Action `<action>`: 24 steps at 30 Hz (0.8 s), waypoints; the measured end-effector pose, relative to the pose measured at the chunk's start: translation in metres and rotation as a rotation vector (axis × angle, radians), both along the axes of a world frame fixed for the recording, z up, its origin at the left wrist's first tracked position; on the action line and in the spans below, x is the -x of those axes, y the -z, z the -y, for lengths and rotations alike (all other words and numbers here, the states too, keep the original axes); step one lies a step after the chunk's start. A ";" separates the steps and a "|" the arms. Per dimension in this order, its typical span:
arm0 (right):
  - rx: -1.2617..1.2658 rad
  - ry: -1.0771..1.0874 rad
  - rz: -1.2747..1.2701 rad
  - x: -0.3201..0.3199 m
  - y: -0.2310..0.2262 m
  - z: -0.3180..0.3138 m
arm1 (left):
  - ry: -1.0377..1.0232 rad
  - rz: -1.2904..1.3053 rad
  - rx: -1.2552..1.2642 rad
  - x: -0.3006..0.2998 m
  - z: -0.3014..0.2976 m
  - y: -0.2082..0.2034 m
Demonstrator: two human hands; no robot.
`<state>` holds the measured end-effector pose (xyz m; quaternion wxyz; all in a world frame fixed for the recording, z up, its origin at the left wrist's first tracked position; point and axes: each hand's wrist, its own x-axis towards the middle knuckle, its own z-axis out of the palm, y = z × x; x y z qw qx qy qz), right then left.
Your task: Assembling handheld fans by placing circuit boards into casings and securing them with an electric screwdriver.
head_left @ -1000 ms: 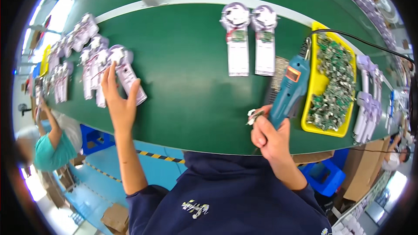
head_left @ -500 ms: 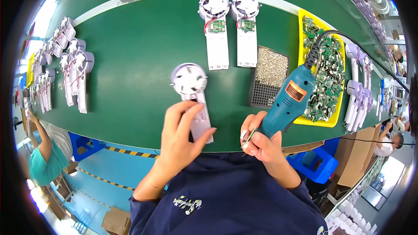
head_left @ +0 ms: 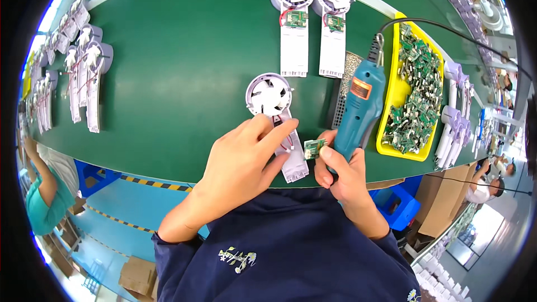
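Observation:
A pale purple handheld fan half [head_left: 295,169], with white blades and thin wires, lies on the green table in front of me. My left hand [head_left: 246,154] is bent over its handle, thumb at the lower side and fingers across the upper part. In my right hand [head_left: 344,173] is a teal electric screwdriver [head_left: 361,106], its cord end up. Between that hand's thumb and fingertips I also pinch a small green circuit board [head_left: 314,149], just right of the fan's handle. The screwdriver's tip is hidden by my hand.
Two fan halves [head_left: 295,50] [head_left: 332,50] with boards lie farther back. A screw tray [head_left: 339,106] sits partly behind the screwdriver, beside a yellow bin [head_left: 386,144] of circuit boards. More fan parts stand left [head_left: 92,89] and right [head_left: 450,134]. A black cord [head_left: 447,28] arches overhead.
The fan half has shifted right in the view with my left hand on it. My right hand has turned the board flatter into sight, and the screwdriver is more upright.

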<state>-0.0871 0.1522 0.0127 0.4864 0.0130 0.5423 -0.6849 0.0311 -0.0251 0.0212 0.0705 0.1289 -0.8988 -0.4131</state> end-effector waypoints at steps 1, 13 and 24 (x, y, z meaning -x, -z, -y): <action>0.014 0.009 -0.018 0.002 0.000 0.002 | -0.013 -0.001 -0.008 0.001 -0.001 0.004; -0.263 -0.187 -0.466 0.002 0.000 0.043 | -0.546 -0.276 -0.443 0.002 -0.012 0.039; -0.352 -0.250 -0.680 -0.001 0.001 0.050 | -0.531 -0.292 -0.531 0.001 -0.010 0.042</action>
